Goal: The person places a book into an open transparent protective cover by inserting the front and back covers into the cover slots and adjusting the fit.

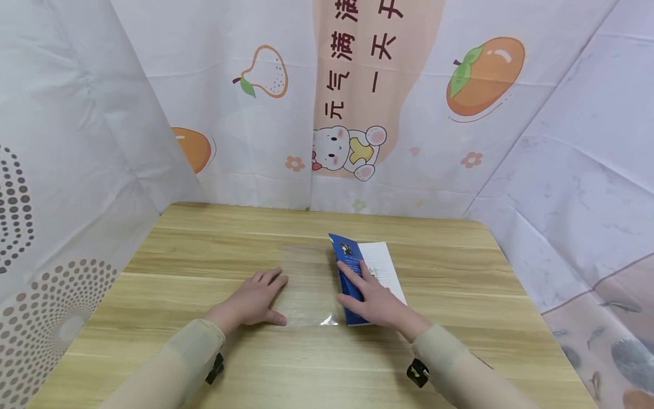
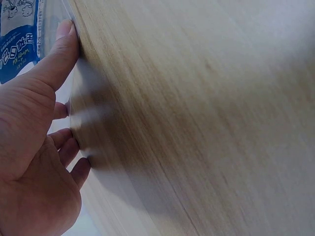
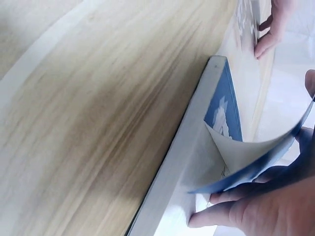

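Note:
A clear plastic sheet [image 1: 309,284] lies flat on the wooden table between the hands. My left hand [image 1: 255,298] rests at its left edge, thumb and fingers spread, fingertips down on the edge in the left wrist view. To the right sits a book with a blue cover [image 1: 351,309] and a white page [image 1: 390,281] exposed. My right hand [image 1: 375,300] lies over the blue cover with fingers extended. In the right wrist view, the raised cover [image 3: 261,157] bends up from the book, and the fingers touch its blue outer side.
The light wooden table [image 1: 204,238] ends at a back edge against a printed curtain [image 1: 434,170]. More fabric hangs at the left and right sides. Dark wrist devices [image 1: 419,372] sit under both sleeves.

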A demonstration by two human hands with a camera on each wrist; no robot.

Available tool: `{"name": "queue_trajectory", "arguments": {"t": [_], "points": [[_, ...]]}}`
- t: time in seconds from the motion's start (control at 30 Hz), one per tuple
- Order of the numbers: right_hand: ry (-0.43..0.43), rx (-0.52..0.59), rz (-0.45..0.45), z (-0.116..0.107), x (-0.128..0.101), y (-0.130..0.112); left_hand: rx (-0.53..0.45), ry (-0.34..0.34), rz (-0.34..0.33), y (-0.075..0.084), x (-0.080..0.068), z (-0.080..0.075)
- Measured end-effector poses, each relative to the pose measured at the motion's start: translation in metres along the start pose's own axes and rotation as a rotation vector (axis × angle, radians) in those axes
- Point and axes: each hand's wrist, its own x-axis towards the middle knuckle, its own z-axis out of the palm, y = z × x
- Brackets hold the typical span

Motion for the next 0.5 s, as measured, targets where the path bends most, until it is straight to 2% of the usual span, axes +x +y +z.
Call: {"name": "queue_trajectory", "arguments": {"t": [0.2, 0.5], "points": [[0.033, -0.046, 0.027, 0.005, 0.002, -0.002, -0.007, 0.002, 0.002, 0.000, 0.000, 0.000], [0.039, -0.077, 0.038, 0.012, 0.005, 0.000, -0.001, 0.006, 0.006, -0.001, 0.001, 0.001]]}}
